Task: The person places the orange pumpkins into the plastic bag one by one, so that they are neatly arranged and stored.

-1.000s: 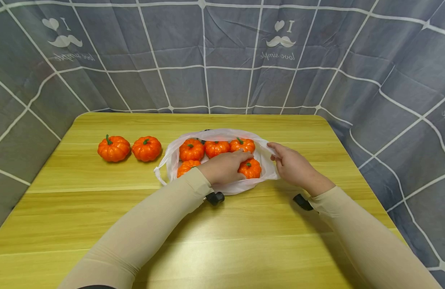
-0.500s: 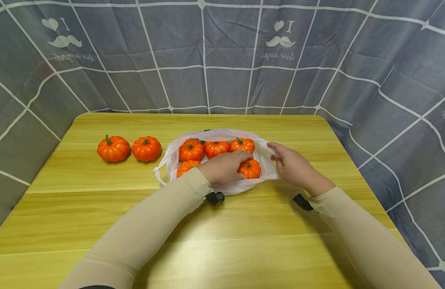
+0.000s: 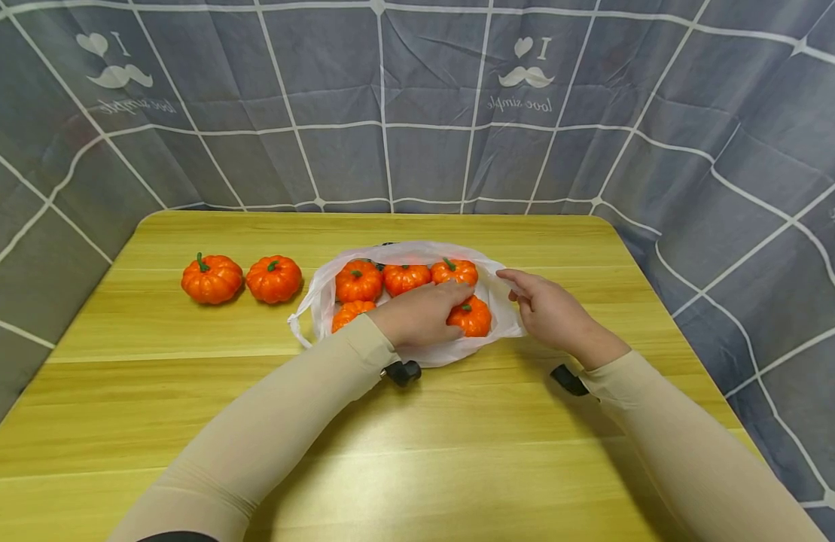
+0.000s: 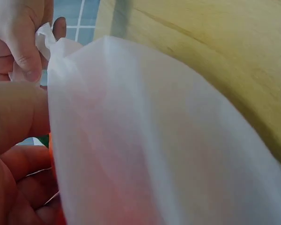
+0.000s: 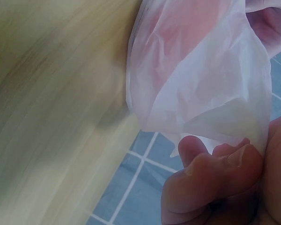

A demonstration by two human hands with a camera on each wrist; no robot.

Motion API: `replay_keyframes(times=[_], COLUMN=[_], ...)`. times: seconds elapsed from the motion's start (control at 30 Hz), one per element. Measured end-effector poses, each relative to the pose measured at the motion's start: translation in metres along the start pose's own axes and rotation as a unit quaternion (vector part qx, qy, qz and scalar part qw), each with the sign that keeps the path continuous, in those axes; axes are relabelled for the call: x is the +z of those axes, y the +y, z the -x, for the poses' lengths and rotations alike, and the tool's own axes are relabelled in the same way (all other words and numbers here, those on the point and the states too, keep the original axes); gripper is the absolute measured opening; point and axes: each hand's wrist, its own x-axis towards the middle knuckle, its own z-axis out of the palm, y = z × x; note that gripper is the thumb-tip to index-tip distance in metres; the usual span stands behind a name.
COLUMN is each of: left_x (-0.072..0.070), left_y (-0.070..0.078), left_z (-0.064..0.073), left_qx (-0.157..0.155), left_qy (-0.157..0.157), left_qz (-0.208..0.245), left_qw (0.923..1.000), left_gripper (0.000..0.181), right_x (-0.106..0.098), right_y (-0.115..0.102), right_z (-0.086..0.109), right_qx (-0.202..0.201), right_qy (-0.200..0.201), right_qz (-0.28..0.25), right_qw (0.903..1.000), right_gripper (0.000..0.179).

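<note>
A white plastic bag (image 3: 505,320) lies with its mouth open at the middle of the table, several small orange pumpkins inside. My left hand (image 3: 422,310) reaches into it, fingers and thumb on either side of the front right pumpkin (image 3: 473,316). In the left wrist view the bag wall (image 4: 131,131) hides most of that grasp, though orange shows beside the fingers. At the bag's right end, my right hand (image 3: 553,315) pinches the rim; the right wrist view shows its fingers (image 5: 210,178) curled on the plastic (image 5: 210,93).
Two more pumpkins, one at the far left (image 3: 212,279) and one nearer the bag (image 3: 274,279), stand on the wooden table (image 3: 417,452). A bag handle loop (image 3: 297,328) droops at the bag's left end. Grey checked curtain (image 3: 431,90) surrounds the table's back and sides.
The front right pumpkin has shifted very slightly to the right. My right hand's fingertips have moved a touch to the left; the left hand stays almost in place.
</note>
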Motion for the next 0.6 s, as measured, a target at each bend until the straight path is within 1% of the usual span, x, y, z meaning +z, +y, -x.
replay_keyframes(times=[0.1,0.2,0.3,0.4,0.5,0.6], left_x=[-0.001,-0.003,-0.008,-0.015,-0.025,-0.035], left_y=[0.001,0.002,0.002,0.002,-0.002,-0.009], left_z=[0.002,0.006,0.014,0.025,0.038,0.056], left_qx=[0.002,0.01,0.022,0.023,0.019,0.013], left_qy=[-0.001,0.015,0.049,0.083,0.121,0.157], left_qz=[-0.009,-0.008,0.002,0.014,0.03,0.041], left_qw=[1.0,0.9998,0.9985,0.9962,0.992,0.9867], left_gripper=[0.072,0.07,0.067,0.064,0.061,0.059], right_x=[0.001,0.002,0.001,0.001,0.001,0.001], right_y=[0.001,0.003,0.003,0.002,0.002,0.002], right_z=[0.0,-0.001,0.0,0.0,-0.001,-0.001], right_qx=[-0.003,-0.006,-0.005,-0.002,0.002,0.002], right_qy=[0.001,0.004,0.007,0.007,0.006,0.007], right_qz=[0.004,0.004,0.003,0.003,0.003,0.006], right_qw=[1.0,1.0,1.0,1.0,1.0,1.0], right_gripper=[0.055,0.055,0.055,0.055,0.055,0.055])
